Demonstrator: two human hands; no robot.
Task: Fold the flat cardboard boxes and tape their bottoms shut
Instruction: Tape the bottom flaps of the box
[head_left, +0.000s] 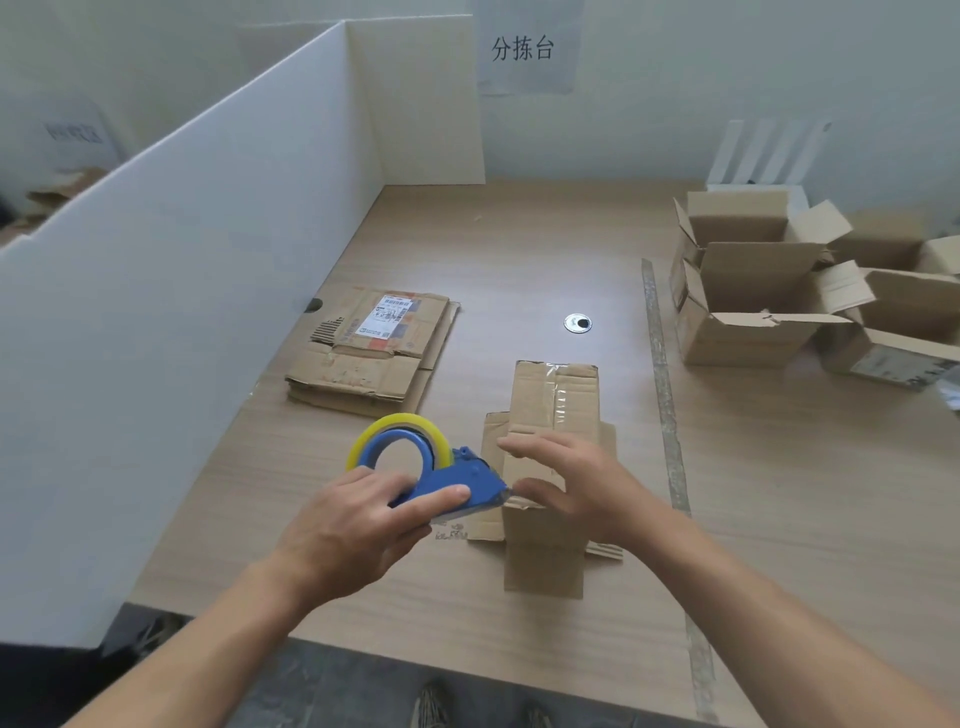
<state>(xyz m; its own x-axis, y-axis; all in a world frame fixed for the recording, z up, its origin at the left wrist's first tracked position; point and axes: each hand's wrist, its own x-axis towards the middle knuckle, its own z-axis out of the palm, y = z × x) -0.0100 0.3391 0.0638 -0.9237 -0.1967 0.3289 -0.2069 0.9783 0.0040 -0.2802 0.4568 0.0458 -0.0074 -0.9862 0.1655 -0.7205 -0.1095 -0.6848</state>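
A folded cardboard box (553, 410) stands bottom-up on the table in front of me, with a strip of clear tape along its top seam and flaps spread at its sides. My left hand (358, 525) grips a blue tape dispenser (452, 480) with a yellowish roll of tape, its cutter end touching the near edge of the box. My right hand (566, 480) rests over the near top of the box, fingers spread and relaxed. A stack of flat cardboard boxes (371, 353) lies to the left, one bearing a shipping label.
Several folded open boxes (753, 291) stand at the right of the wooden table (519, 249). A white partition (182, 312) walls the left side. A round cable grommet (577, 323) sits mid-table. A tape line (662, 374) runs along the table.
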